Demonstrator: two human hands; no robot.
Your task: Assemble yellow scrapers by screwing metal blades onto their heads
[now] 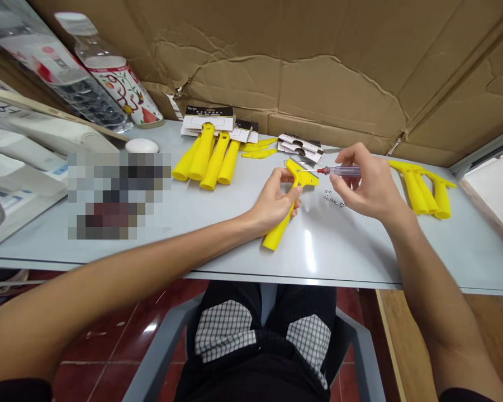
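My left hand [274, 201] grips a yellow plastic scraper [277, 237] by its handle, with the wide head upward and a metal blade [299, 163] at its end. My right hand [369, 184] pinches a small screwdriver [340, 171] with a clear purple-tinted handle and red collar. Its thin shaft points left and reaches the scraper head. Several tiny metal screws [333, 197] lie on the table just below the screwdriver. More yellow scrapers lie in a group [205, 159] to the left and another [423, 187] to the right.
A pale grey table [318, 251] holds packaging cards [207, 119], [299, 148] and small yellow pieces [257, 148]. Creased cardboard [297, 72] stands behind it. Plastic bottles [117, 89], a white oval object [141, 146] and a pixelated patch [117, 195] sit at left.
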